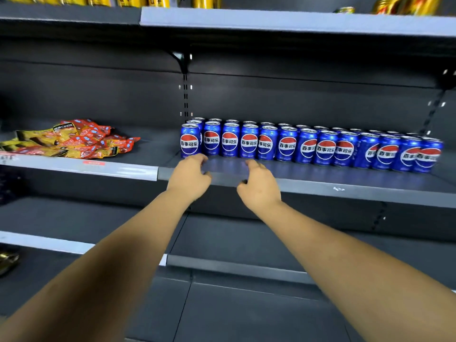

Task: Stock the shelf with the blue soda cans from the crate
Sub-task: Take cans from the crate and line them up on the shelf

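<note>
Blue soda cans (306, 146) upright in two tight rows toward far side of shelf (320, 186), labels outward for display. Left hand (188, 177) and right hand (259, 187) loosely curled, empty, over near edge. Snack packets (69, 139) far left. Crate unseen.
</note>
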